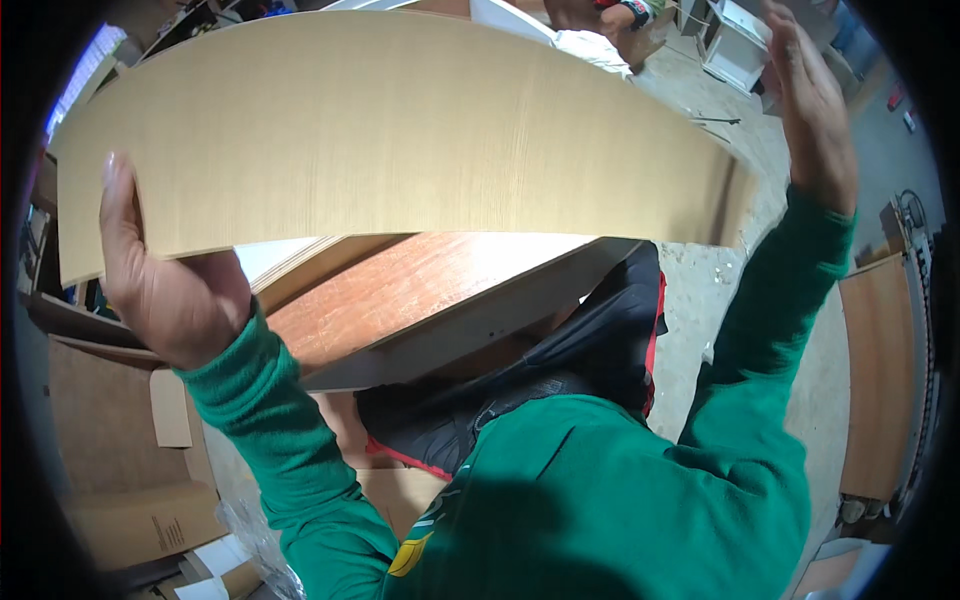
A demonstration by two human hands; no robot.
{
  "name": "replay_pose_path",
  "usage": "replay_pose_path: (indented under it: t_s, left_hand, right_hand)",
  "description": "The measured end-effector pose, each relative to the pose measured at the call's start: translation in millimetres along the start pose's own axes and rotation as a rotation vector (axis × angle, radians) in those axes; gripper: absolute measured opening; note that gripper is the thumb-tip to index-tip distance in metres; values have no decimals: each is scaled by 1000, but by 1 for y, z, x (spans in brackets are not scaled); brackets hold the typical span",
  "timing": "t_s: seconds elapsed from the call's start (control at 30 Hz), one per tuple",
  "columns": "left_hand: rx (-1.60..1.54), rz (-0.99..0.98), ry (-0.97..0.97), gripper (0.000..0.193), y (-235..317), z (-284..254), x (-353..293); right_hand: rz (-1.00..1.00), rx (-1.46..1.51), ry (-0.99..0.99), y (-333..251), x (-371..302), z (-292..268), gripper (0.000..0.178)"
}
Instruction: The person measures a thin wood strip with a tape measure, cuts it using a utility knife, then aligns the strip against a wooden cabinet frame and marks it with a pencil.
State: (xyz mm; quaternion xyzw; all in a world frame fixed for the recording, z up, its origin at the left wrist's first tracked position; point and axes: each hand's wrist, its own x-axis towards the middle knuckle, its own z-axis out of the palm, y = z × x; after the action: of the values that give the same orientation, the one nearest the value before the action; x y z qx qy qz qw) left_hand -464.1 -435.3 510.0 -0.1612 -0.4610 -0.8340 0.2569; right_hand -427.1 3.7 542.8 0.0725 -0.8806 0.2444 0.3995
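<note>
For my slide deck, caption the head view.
Left hand holding a pale wood-grain panel, right hand raised open near its other end.

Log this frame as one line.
Left hand: gripping light wood-grain panel | Right hand: raised open, beside panel | Below panel: reddish wood-grain board

The board [400,130] is above a surface [400,290], the left hand [178,300] at its left end, the right hand [815,120] beyond its right end; a carton [125,525] lies left, a panel [880,380] far right.
</note>
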Motion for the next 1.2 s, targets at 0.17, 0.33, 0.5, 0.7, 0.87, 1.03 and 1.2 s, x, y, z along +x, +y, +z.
replay_pose_path:
  t_s: [0.17,0.33,0.5,0.7,0.87,1.03,1.2]
  left_hand:
    - [73,128,312,36,-28,-10,-39]
    - [34,157,438,26,-41,-38,-8]
    - [93,193,473,27,-18,-76,12]
    - [161,225,439,29,-19,-103,-3]
    - [140,163,422,29,-30,-105,-17]
    - [149,166,564,28,-47,-75,-22]
    - [139,147,545,28,-44,-71,-27]
  right_hand:
    - [1074,234,98,144,-117,8,93]
    - [447,-332,288,138,-155,60,51]
    - [-223,-197,-445,74,-186,102,50]
    - [889,-803,-611,159,-185,35,58]
    - [897,-1106,-155,164,-198,13,68]
    - [-68,-285,-355,97,-193,65,49]
    - [295,-375,-157,120,-170,69,35]
